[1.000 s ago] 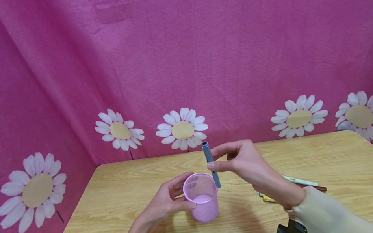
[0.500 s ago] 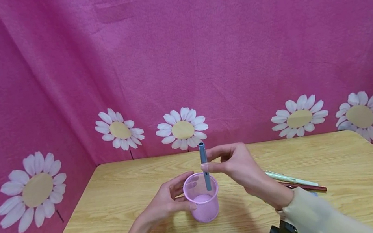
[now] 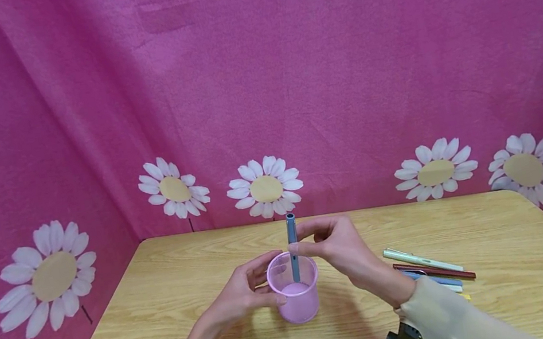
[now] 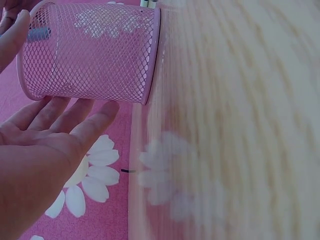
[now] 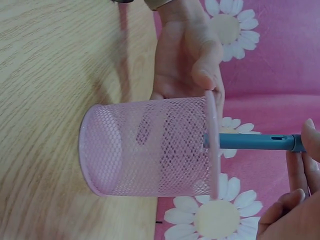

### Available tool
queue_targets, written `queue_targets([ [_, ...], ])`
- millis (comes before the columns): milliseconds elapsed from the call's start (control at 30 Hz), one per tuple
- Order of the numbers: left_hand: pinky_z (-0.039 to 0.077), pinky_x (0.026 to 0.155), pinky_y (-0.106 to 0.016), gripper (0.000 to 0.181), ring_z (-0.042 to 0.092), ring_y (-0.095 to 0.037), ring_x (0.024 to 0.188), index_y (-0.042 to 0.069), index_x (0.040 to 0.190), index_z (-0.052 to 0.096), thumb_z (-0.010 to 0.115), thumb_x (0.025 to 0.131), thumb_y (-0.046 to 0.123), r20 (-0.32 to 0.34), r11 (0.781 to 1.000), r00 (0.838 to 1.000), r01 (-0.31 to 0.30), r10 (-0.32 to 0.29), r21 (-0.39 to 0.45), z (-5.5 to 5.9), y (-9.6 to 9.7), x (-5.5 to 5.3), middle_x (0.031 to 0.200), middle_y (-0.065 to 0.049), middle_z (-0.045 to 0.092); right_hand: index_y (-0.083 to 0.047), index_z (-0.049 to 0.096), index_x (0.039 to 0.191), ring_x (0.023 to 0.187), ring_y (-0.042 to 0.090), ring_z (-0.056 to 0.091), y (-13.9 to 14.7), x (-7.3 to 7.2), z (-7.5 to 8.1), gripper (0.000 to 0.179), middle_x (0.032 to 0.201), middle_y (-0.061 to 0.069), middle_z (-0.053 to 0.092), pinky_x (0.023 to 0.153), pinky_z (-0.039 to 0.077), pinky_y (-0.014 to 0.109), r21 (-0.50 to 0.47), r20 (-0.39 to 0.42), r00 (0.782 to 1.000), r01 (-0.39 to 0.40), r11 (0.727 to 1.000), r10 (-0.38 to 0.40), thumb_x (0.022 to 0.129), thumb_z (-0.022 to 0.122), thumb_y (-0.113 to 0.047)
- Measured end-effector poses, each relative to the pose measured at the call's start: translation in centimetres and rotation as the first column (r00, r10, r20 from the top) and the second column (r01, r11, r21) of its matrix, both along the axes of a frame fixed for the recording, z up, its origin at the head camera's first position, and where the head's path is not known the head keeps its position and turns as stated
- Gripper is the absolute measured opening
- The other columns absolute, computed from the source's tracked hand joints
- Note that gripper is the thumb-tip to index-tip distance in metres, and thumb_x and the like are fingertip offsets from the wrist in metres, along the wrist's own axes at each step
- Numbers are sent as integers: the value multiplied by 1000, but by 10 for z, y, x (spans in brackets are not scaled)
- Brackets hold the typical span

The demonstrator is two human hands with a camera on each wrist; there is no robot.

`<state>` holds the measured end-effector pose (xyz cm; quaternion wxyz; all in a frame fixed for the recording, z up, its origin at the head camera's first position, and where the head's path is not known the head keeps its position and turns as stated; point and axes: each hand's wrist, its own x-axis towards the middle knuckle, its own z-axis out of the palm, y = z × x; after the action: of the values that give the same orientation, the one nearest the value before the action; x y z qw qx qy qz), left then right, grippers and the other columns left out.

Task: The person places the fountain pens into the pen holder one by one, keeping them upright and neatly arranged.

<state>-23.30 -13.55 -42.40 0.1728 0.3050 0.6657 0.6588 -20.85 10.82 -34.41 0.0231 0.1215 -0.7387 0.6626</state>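
Observation:
A pink mesh pen cup stands upright on the table, its mouth facing up. My left hand holds it from the left, thumb at the near rim and fingers along the far side; in the left wrist view those fingers lie against the mesh. Between the thumb and fingers of my right hand is a blue-grey pen, pinched upright over the cup. Its lower end has dipped just inside the mouth, as the right wrist view shows the pen crossing the rim.
Right of the cup lies a loose group of pens: a pale green pen, a dark red pen, a blue pen and others, partly behind my right forearm. A pink cloth with daisies hangs behind the wooden table.
My right hand has moved left and slightly down, bringing the pen from beside the cup's right rim to inside its mouth. The left hand and the cup have stayed in place.

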Motion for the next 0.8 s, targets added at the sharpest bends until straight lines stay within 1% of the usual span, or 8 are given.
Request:
queue_targets([
  [133,45,113,-54,83,47,-50,139,-11,157,36,82,88,-1,3,1000,1000,-6,6,8,0,1,1,152,-27,51,0,82,103,70,12,47,-1,-2,-5,24,91,4,77,61,38,22,-2,13,1000,5,1000,-5,82,90,-8],
  [367,45,113,-55,83,46,-50,140,-10,157,36,82,88,1,8,1000,1000,-4,4,0,1,0,1,153,-26,50,1,82,102,84,15,57,-3,-5,-13,22,94,6,78,70,44,23,4,5,1000,-6,1000,6,83,89,-7],
  [467,45,114,-54,85,46,-48,141,-9,158,36,83,89,2,17,1000,1000,-3,4,-10,1,0,1,155,-25,50,0,82,101,86,15,59,-3,-5,-16,21,95,7,79,71,45,22,7,1,1000,-13,1000,13,83,90,-8],
  [600,44,114,-54,85,46,-47,142,-8,159,36,83,89,2,29,1000,1000,-5,5,-12,2,0,1,155,-24,50,0,82,101,86,16,60,-3,-6,-19,22,95,8,79,69,45,22,10,-9,1000,-24,1000,24,83,90,-8],
  [800,43,115,-54,85,45,-48,142,-7,159,36,83,88,2,32,1000,999,-4,5,-9,3,0,2,155,-24,50,0,83,101,95,20,65,-5,-8,-26,20,97,8,79,79,50,23,7,-28,999,-38,999,38,83,90,-6],
])
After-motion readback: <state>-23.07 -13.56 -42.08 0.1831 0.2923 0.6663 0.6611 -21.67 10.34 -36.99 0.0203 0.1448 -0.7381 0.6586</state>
